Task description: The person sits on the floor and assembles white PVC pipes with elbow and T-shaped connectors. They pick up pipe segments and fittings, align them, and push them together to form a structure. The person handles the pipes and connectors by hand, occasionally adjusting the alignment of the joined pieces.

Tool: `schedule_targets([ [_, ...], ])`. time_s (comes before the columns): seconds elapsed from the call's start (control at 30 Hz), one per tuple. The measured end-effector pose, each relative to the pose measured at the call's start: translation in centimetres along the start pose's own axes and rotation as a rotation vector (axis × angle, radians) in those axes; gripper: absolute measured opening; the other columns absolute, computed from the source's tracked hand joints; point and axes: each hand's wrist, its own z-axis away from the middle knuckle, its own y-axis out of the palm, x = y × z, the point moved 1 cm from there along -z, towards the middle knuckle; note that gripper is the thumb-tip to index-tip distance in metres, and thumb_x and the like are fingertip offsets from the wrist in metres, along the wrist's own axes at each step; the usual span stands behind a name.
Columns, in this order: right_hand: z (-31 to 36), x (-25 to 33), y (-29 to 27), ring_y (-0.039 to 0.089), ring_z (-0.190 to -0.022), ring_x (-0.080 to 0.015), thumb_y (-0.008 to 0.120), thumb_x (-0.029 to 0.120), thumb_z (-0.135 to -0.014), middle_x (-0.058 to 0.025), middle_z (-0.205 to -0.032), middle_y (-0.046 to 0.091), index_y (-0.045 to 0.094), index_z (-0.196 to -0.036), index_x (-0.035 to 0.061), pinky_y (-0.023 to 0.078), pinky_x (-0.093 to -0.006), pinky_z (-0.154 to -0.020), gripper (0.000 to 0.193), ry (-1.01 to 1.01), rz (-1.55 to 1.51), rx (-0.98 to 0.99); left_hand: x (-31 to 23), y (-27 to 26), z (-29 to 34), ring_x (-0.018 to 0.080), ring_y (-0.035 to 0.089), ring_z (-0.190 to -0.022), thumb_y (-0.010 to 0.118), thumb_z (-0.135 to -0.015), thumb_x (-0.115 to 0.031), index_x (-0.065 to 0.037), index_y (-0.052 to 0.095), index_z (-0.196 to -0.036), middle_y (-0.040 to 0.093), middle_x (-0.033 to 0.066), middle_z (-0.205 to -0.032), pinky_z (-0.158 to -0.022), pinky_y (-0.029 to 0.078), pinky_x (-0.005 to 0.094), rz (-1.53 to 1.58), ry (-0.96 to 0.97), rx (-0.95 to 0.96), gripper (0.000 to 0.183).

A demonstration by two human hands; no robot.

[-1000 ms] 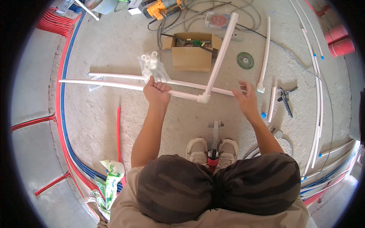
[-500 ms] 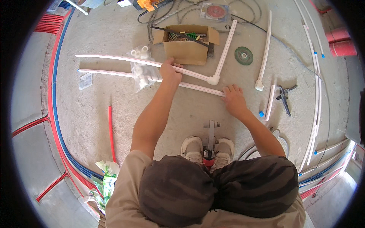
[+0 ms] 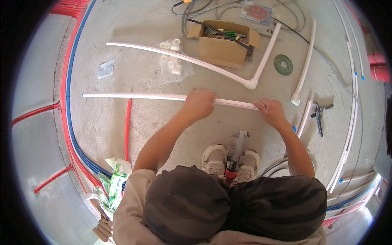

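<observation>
A long white plastic pipe (image 3: 139,96) with a thin red stripe and a blue cap on its left end runs across in front of me. My left hand (image 3: 199,103) is wrapped round it near the middle. My right hand (image 3: 271,111) grips its right end, thumb on top. Beyond it on the floor lies another white pipe (image 3: 204,64), joined by a white elbow fitting (image 3: 251,84) to an upright-running white pipe (image 3: 267,51). A clear plastic bag of white fittings (image 3: 173,63) lies behind the long pipe.
Behind stands an open cardboard box (image 3: 222,51) of small parts. To the right lie a green cutting disc (image 3: 283,64), a pipe with an elbow (image 3: 304,67) and a black-handled pipe cutter (image 3: 319,116). A metal tool stands between my shoes (image 3: 215,157). A red pipe (image 3: 128,130) lies left.
My left hand has let go of the elbowed pipe and now grips the blue-capped pipe. That pipe has come nearer to me, lifted away from the bag, with my right hand still at its end.
</observation>
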Motion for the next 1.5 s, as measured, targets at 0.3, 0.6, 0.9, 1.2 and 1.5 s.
schedule_targets([
  [0.3,-1.4,-0.1,2.0,0.065,-0.101,-0.0391,0.071,0.017,-0.094,-0.0202,-0.111,0.067,0.07,-0.119,0.0009,0.053,-0.0456,-0.087,0.029,-0.27,-0.095,-0.055,10.2,0.5,2.6,0.0396,0.061,-0.114,0.067,-0.079,-0.004,-0.003,0.073,-0.108,0.068,0.0212,-0.115,-0.1,0.047,0.051,0.368,-0.413,-0.667,0.03],
  [0.6,-1.1,-0.1,3.5,0.066,-0.102,-0.0369,0.072,0.002,-0.088,-0.0183,-0.124,0.06,0.066,-0.121,-0.0001,0.055,-0.0433,-0.089,0.034,-0.229,-0.215,-0.275,11.3,-0.6,-1.8,0.0456,0.042,-0.136,0.079,-0.079,-0.01,-0.006,0.061,-0.127,0.042,0.0194,-0.151,-0.109,0.04,0.0529,-0.231,-0.354,-0.626,0.051],
  [0.9,-0.6,1.6,2.6,0.066,-0.098,-0.0361,0.069,0.005,-0.091,-0.016,-0.116,0.063,0.067,-0.117,0.0052,0.054,-0.0421,-0.083,0.026,-0.237,-0.115,-0.338,16.5,1.2,-3.5,0.0337,0.068,-0.102,0.07,-0.082,-0.004,-0.003,0.067,-0.12,0.065,0.0195,-0.124,-0.086,0.055,0.0388,0.352,-0.282,-0.655,0.038],
  [1.2,-6.6,7.8,3.1,0.065,-0.098,-0.0408,0.058,0.016,-0.098,-0.0183,-0.103,0.065,0.067,-0.114,0.0047,0.053,-0.0524,-0.085,0.021,-0.523,-0.117,0.054,12.0,0.2,-3.7,0.0294,0.067,-0.079,0.076,-0.08,-0.004,-0.004,0.071,-0.098,0.073,0.0095,-0.087,-0.077,0.054,0.0382,0.331,-0.352,-0.435,0.019],
  [1.5,-13.6,11.8,7.5,0.071,-0.097,-0.0381,0.056,0.009,-0.094,-0.0179,-0.103,0.068,0.066,-0.113,0.0041,0.057,-0.0508,-0.078,0.021,-0.4,0.208,0.173,11.7,-2.0,-3.6,0.0341,0.055,-0.114,0.079,-0.076,-0.004,-0.019,0.073,-0.123,0.058,0.0098,-0.12,-0.099,0.045,0.0458,0.081,-0.059,-0.439,0.049],
])
